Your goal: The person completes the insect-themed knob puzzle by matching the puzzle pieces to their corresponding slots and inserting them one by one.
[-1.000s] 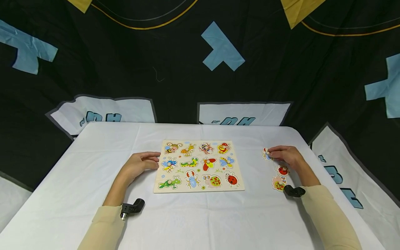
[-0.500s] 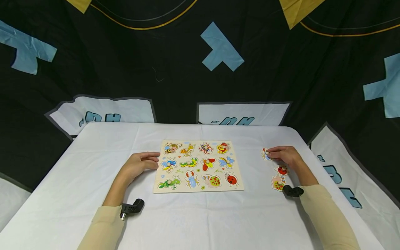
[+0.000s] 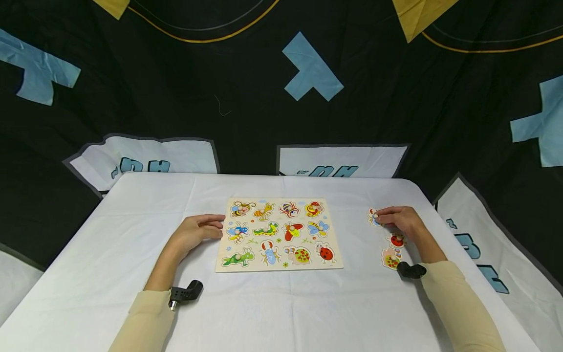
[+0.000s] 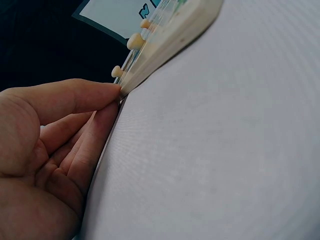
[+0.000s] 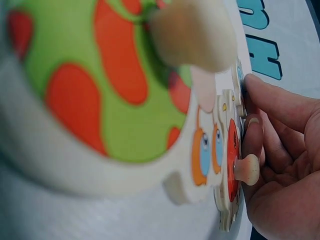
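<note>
A wooden insect peg puzzle board (image 3: 286,240) lies on the white-covered table. My left hand (image 3: 195,234) rests at its left edge, and in the left wrist view the fingertips (image 4: 112,92) touch the edge near a corner, below several pale knobs. Off to the right, my right hand (image 3: 402,219) pinches a red-and-blue beetle puzzle piece (image 3: 374,217) between thumb and finger; its knob is hidden by the fingertips. Nearer to me lie a ladybug piece (image 3: 397,240) and a green-and-red snail piece (image 3: 391,258), both with knobs. The snail piece fills much of the right wrist view.
White cloth (image 3: 281,313) covers the table, which ends at a back edge before a black curtain (image 3: 198,98) with blue and yellow patches. My right wrist's black camera mount (image 3: 412,270) hangs close beside the snail piece. White lettered panels of the curtain show beyond the table.
</note>
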Action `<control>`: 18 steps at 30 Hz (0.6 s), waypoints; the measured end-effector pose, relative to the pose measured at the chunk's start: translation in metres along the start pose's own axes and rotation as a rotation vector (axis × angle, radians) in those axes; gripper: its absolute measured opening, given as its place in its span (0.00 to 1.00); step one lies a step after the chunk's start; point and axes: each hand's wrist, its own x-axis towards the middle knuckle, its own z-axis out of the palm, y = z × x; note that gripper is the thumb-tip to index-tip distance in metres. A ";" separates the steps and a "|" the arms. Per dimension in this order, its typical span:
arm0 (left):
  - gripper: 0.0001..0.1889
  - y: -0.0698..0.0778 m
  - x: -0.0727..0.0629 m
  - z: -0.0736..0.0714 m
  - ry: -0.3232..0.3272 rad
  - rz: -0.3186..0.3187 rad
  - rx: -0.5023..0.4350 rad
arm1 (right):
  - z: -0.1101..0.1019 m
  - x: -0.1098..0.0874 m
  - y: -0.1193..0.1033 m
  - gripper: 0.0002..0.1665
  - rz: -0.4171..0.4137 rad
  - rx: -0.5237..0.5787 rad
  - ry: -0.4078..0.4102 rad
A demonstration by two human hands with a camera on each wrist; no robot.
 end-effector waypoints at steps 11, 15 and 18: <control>0.30 -0.001 0.001 0.000 -0.005 -0.005 -0.004 | -0.001 -0.001 -0.001 0.27 -0.003 -0.008 -0.005; 0.30 -0.001 0.000 0.000 -0.002 -0.010 0.005 | -0.001 -0.001 -0.002 0.27 -0.003 -0.020 0.006; 0.31 -0.001 0.000 0.000 -0.006 -0.013 0.003 | -0.001 0.000 -0.002 0.27 -0.007 -0.028 0.014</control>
